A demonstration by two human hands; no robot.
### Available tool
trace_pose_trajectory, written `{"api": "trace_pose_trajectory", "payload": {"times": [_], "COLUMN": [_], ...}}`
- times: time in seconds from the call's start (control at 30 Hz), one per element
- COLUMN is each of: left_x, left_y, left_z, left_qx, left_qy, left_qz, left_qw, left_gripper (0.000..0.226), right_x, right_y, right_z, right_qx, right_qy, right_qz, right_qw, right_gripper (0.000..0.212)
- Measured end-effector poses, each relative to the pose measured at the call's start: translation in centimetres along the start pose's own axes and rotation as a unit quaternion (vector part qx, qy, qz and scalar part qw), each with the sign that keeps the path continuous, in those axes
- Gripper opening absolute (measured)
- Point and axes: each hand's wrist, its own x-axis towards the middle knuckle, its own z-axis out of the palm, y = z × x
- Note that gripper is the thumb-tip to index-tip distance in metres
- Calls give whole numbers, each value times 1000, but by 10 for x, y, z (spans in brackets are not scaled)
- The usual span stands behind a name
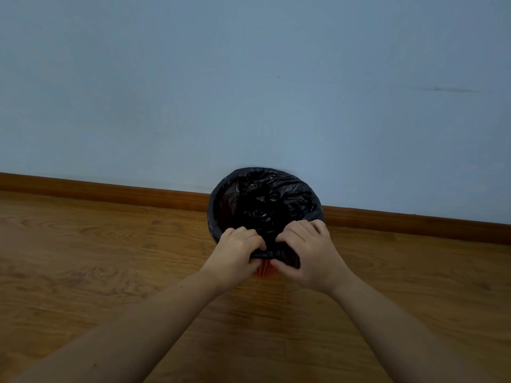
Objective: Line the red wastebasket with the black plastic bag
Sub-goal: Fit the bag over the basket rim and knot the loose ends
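Note:
The red wastebasket (264, 270) stands on the wooden floor against the wall; only a small patch of its red mesh side shows between my wrists. The black plastic bag (265, 200) fills its inside, and its edge is folded over the rim all round. My left hand (237, 248) and my right hand (307, 250) sit side by side at the near rim, both pinching the rolled edge of the bag there. The rest of the basket's wall is hidden by the bag and my hands.
A pale blue wall (249, 78) rises right behind the basket, with a brown wooden skirting board (110, 190) along its foot. Wood-pattern floor (83, 258) spreads to the left, right and front of the basket.

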Motion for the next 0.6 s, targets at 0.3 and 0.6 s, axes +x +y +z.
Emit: {"api": "trace_pose_trajectory", "payload": {"times": [0.3,0.6], "left_x": [-2,-2], "left_y": [-5,-10], "left_z": [-5,-4], "left_qx": [12,7], "left_qy": [3,2], "left_qz": [-7,-22], "left_qw": [1000,1000], "left_gripper": [14,17], "right_x": [-1,0], "right_y": [8,9], "right_z": [-1,0], "right_qx": [-4,-22], "right_qy": [-34,-45], "right_qz": [0,60], "right_qw": [999,997], "right_gripper": [25,24]}}
